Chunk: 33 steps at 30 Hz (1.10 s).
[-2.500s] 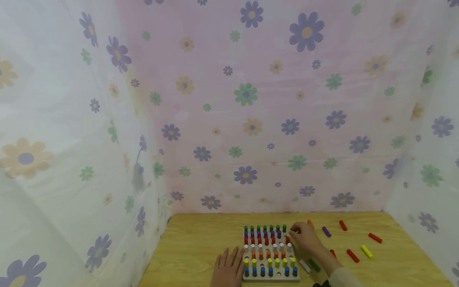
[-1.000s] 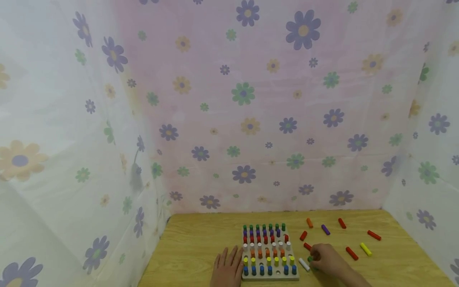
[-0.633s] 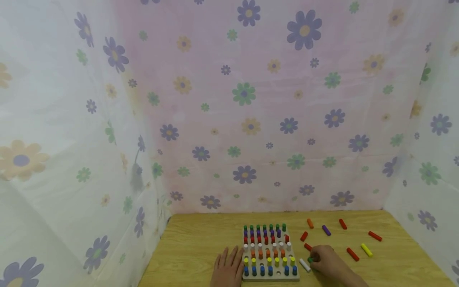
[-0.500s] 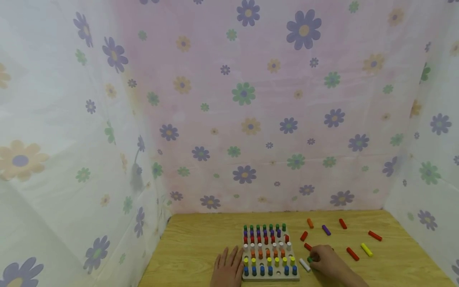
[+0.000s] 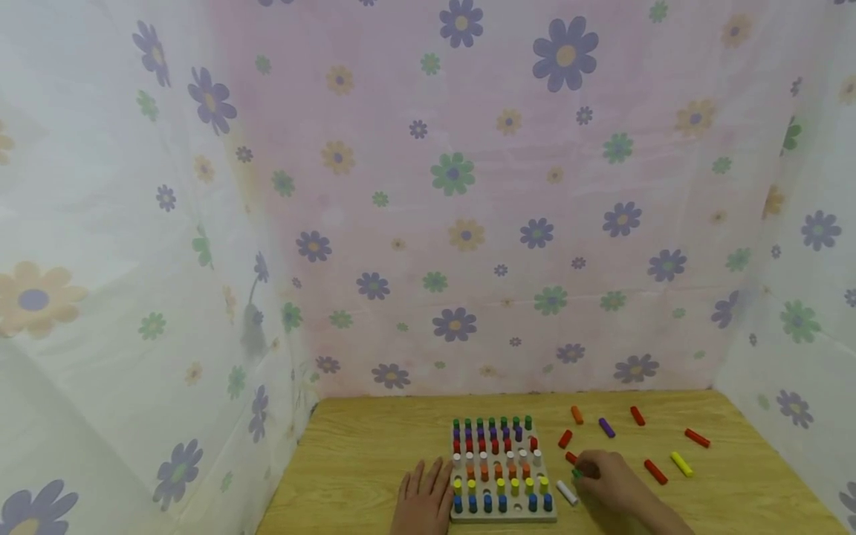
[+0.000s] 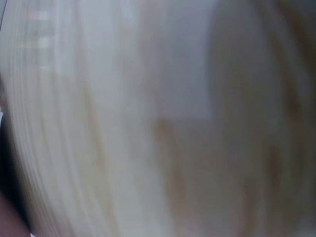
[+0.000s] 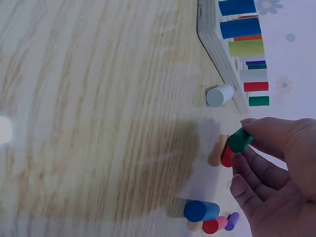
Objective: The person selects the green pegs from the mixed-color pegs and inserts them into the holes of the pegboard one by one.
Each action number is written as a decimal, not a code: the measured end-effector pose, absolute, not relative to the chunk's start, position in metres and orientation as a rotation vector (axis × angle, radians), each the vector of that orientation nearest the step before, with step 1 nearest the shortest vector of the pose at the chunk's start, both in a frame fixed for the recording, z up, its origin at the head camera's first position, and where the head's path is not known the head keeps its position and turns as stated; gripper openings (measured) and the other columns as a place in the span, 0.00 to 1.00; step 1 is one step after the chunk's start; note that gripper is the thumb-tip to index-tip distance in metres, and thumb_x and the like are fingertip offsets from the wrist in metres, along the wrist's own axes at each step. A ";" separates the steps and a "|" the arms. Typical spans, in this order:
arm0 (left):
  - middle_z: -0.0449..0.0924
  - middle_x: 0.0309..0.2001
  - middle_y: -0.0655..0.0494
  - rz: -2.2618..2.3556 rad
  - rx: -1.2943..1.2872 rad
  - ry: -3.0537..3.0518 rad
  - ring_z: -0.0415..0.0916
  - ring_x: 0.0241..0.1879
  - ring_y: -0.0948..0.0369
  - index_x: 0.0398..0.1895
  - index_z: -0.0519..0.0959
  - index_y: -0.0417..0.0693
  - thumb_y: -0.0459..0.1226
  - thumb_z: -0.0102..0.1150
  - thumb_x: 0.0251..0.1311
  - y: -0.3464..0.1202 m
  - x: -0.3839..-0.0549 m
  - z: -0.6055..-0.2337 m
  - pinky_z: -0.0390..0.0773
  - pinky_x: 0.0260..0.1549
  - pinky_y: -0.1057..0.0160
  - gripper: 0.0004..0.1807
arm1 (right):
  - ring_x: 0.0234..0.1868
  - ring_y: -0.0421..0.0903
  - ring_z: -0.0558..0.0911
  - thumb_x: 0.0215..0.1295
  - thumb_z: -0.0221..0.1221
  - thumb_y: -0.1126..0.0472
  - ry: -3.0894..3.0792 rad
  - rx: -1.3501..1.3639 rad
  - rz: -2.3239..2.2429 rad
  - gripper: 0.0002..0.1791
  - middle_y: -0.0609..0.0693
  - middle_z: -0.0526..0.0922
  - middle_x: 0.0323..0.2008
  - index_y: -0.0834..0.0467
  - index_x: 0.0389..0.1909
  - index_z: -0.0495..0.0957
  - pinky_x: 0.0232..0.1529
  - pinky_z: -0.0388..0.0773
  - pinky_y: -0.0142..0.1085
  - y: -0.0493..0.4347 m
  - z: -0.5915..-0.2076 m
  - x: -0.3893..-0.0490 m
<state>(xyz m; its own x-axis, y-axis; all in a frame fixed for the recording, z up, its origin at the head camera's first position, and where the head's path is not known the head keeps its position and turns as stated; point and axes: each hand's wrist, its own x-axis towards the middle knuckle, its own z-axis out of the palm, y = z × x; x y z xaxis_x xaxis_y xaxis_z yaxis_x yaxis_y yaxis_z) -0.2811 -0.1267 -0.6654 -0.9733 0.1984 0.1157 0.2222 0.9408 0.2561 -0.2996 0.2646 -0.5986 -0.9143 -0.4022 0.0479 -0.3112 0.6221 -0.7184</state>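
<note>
My right hand (image 5: 607, 479) pinches a green peg (image 7: 240, 140) between thumb and fingertips, just right of the pegboard (image 5: 503, 518). In the right wrist view, the peg is tilted and seems to be off the table. A red peg (image 5: 571, 458) lies just past those fingertips. Nearer the board, a white peg (image 5: 567, 493) lies on the table. The board bears rows of green, purple, red, white, orange, yellow and blue pegs, with several bare holes among them. My left hand (image 5: 423, 499) rests flat at the board's left edge, fingers straight; its wrist view is mostly blurred wood.
Loose pegs lie on the wooden table (image 5: 374, 446) to the right: orange (image 5: 577, 414), purple (image 5: 606, 427), yellow (image 5: 681, 464) and several red, one being a red peg (image 5: 655, 471). A blue peg (image 7: 201, 211) shows in the right wrist view. Flower-patterned cloth (image 5: 401, 223) encloses the table.
My right hand has come from the board's far right edge back toward me and taken the green peg from the table. Over the last half second, the peg has risen slightly. The left hand stays put.
</note>
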 end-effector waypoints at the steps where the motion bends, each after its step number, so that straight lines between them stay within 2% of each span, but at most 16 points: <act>1: 0.67 0.75 0.58 -0.416 -0.328 -3.010 0.59 0.75 0.43 0.78 0.65 0.69 0.63 0.24 0.79 -0.127 -0.281 -0.664 0.57 0.73 0.35 0.33 | 0.34 0.39 0.82 0.64 0.68 0.64 2.727 -0.598 -1.181 0.10 0.49 0.86 0.37 0.64 0.43 0.84 0.33 0.82 0.32 0.264 -0.598 -0.300; 6: 0.67 0.75 0.58 -0.449 -0.335 -3.012 0.59 0.75 0.43 0.78 0.65 0.69 0.62 0.25 0.79 -0.128 -0.280 -0.660 0.57 0.73 0.35 0.32 | 0.33 0.40 0.82 0.64 0.67 0.65 2.756 -0.537 -1.249 0.10 0.49 0.86 0.35 0.64 0.44 0.83 0.32 0.82 0.31 0.262 -0.594 -0.299; 14: 0.67 0.75 0.58 -0.463 -0.328 -3.024 0.58 0.76 0.44 0.78 0.65 0.69 0.63 0.25 0.79 -0.129 -0.280 -0.660 0.56 0.73 0.35 0.33 | 0.37 0.46 0.84 0.65 0.68 0.61 2.733 -0.273 -1.438 0.12 0.49 0.86 0.36 0.65 0.44 0.83 0.36 0.85 0.40 0.251 -0.590 -0.297; 19: 0.67 0.75 0.58 -0.464 -0.337 -3.006 0.58 0.76 0.43 0.78 0.65 0.69 0.63 0.24 0.79 -0.129 -0.279 -0.660 0.55 0.73 0.35 0.33 | 0.37 0.47 0.84 0.67 0.67 0.60 2.617 -0.169 -1.601 0.16 0.51 0.87 0.37 0.69 0.47 0.81 0.33 0.85 0.39 0.246 -0.586 -0.298; 25: 0.67 0.75 0.59 -0.462 -0.343 -3.000 0.58 0.76 0.44 0.78 0.65 0.70 0.64 0.22 0.78 -0.126 -0.278 -0.660 0.56 0.73 0.36 0.33 | 0.38 0.49 0.84 0.70 0.64 0.62 2.505 -0.102 -1.729 0.18 0.54 0.87 0.39 0.74 0.50 0.78 0.35 0.86 0.41 0.241 -0.583 -0.300; 33: 0.68 0.75 0.59 -0.453 -0.341 -3.006 0.59 0.76 0.44 0.78 0.65 0.70 0.63 0.23 0.79 -0.127 -0.278 -0.658 0.57 0.73 0.36 0.33 | 0.38 0.47 0.85 0.67 0.66 0.63 2.512 -0.006 -1.746 0.17 0.54 0.88 0.38 0.73 0.49 0.80 0.37 0.86 0.40 0.234 -0.584 -0.309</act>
<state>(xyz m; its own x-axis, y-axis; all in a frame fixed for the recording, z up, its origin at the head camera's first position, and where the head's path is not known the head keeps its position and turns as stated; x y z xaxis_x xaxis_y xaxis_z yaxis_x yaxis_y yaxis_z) -0.2779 -0.1270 -0.6580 -0.9717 0.2068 0.1144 0.2313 0.9314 0.2812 -0.3087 0.2342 -0.5836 -0.9966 -0.0501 -0.0657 0.0441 0.3493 -0.9360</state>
